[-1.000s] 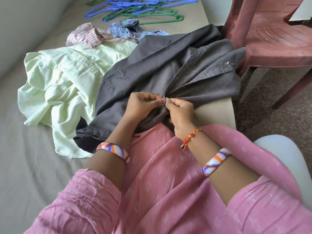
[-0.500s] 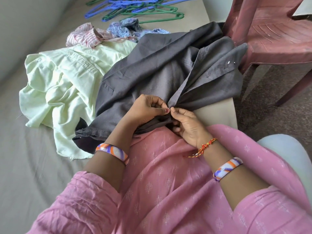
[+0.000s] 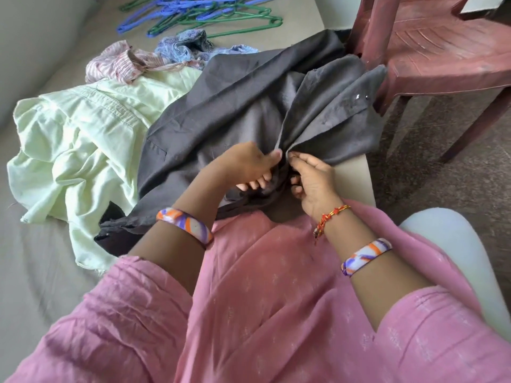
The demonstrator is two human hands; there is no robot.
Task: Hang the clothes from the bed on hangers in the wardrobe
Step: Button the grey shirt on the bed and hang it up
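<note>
the dark grey woven shirt [image 3: 226, 106] lies mid-frame on the bed. left hand [image 3: 246, 164] and right hand [image 3: 312, 183] both pinch its front edges together; they have slid lower along the placket since a second ago, likely buttoning. blue and green plastic hangers [image 3: 199, 15] wait upper centre.

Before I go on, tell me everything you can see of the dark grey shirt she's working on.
The dark grey shirt is a matte woven garment lying crumpled and spread across the bed, its front placket open. Two small pale buttons show near its far right edge, close to the red plastic chair. Its left side overlaps the pale green shirt; its near hem reaches her lap. The left hand and right hand pinch the placket edges together.
</note>
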